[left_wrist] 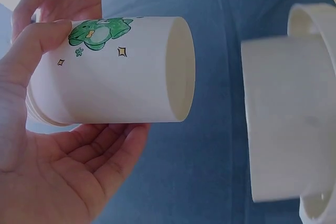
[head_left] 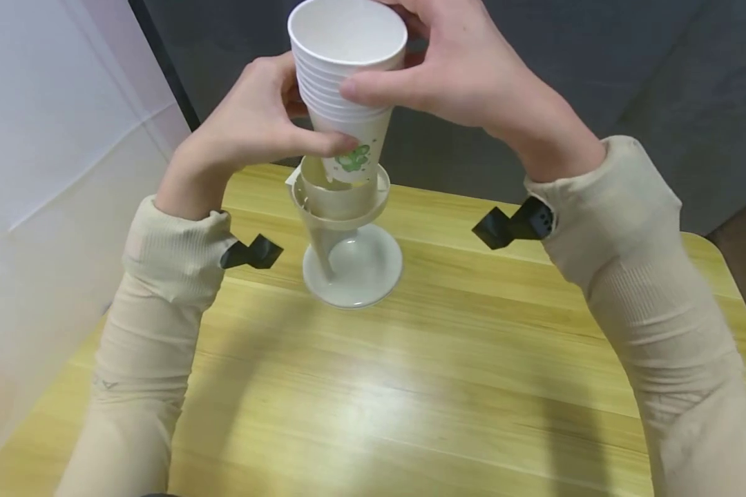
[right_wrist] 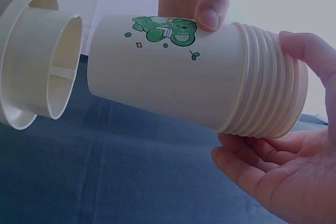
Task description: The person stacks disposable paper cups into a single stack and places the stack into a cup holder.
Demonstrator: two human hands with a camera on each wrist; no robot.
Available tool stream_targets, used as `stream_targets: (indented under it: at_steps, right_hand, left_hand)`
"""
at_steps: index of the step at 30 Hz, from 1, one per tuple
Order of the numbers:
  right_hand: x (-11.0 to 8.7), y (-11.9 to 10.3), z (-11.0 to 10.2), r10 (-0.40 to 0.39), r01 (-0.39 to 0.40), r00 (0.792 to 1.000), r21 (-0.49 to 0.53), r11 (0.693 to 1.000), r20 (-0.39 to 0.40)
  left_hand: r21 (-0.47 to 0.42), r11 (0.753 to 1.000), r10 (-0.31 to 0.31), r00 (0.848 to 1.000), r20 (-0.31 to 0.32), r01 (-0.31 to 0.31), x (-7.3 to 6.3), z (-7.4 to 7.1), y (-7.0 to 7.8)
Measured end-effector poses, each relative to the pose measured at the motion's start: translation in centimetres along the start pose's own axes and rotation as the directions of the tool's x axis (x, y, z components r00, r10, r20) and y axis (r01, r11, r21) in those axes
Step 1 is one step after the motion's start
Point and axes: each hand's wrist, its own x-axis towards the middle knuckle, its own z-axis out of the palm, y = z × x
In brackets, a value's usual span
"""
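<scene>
A nested stack of white paper cups (head_left: 354, 124) with a green cartoon print is held upright, mouths up, above a cream cup holder (head_left: 342, 197) on a round base. My left hand (head_left: 249, 121) grips the lower part of the stack, thumb across the front near the print. Higher up, around the stacked rims, my right hand (head_left: 454, 72) holds it between thumb and fingers. Both wrist views show a gap between the bottom of the paper cups (right_wrist: 157, 72) and the holder's ring (left_wrist: 289, 119). The fingers behind the stack are partly hidden in the head view.
The holder's round base (head_left: 373, 276) stands on a wooden table (head_left: 410, 379) near its back edge. A dark grey curtain (head_left: 597, 69) hangs behind it. To the left is a pale wall-like sheet (head_left: 56, 138).
</scene>
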Motion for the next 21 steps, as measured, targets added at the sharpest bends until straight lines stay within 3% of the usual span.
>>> stream_targets:
  at_steps: [5,12,21]
  right_hand:
    - [0.3,0.1,0.3,-0.01,0.01,1.0,-0.033,0.999,0.013]
    - [1.0,1.6,1.1,0.124,-0.123,0.992,-0.052,0.991,0.019]
    - [0.6,1.9,2.0,0.201,-0.194,0.978,-0.109,0.975,0.058]
  left_hand:
    - [-0.017,1.0,-0.026,1.0,-0.003,0.026,0.4,-0.2,-0.7]
    - [0.003,0.997,-0.074,0.997,0.015,0.074,0.4,-0.2,-2.0]
    - [0.08,0.985,-0.161,0.985,0.059,0.156,0.1,0.2,-3.2]
